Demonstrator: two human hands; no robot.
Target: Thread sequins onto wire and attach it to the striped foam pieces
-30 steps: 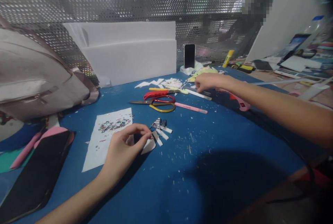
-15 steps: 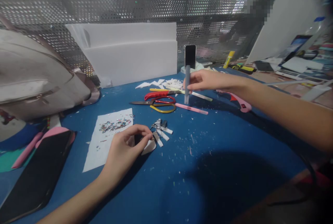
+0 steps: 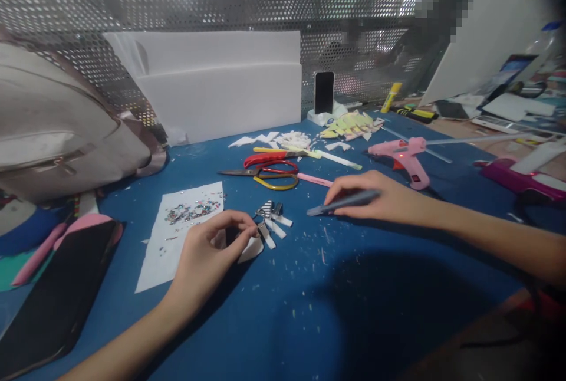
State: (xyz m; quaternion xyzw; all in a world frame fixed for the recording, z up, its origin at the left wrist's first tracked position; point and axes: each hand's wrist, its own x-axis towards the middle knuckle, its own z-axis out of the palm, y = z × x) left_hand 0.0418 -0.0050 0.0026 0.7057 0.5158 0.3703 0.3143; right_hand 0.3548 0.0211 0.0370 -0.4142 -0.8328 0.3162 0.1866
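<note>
My left hand [image 3: 216, 245] rests on the blue table, thumb and forefinger pinched on a small paper figure [image 3: 267, 210] with a black-and-white striped top. White strips [image 3: 276, 228] fan out from its right side, and my fingers hide part of it. To its right, my right hand [image 3: 382, 195] grips a grey pen [image 3: 354, 199], held nearly level with its pale tip pointing left toward the figure. The tip is apart from the strips. Behind the hands lie scissors [image 3: 276, 181] with red and yellow handles, a red-handled cutter [image 3: 265, 158] and a pink pen [image 3: 315, 180].
White paper [image 3: 152, 257] with loose sequins lies left of my left hand. A pink glue gun [image 3: 413, 160] stands behind my right hand. Farther back are white scraps [image 3: 294, 140], a yellow-green leafy piece [image 3: 354, 125] and an upright phone [image 3: 324, 93]. A dark phone [image 3: 57, 292] lies at left.
My right hand has come nearer and to the right, tilting the grey pen from upright to almost level. The glue gun and leafy piece are now uncovered. My left hand keeps its pinch.
</note>
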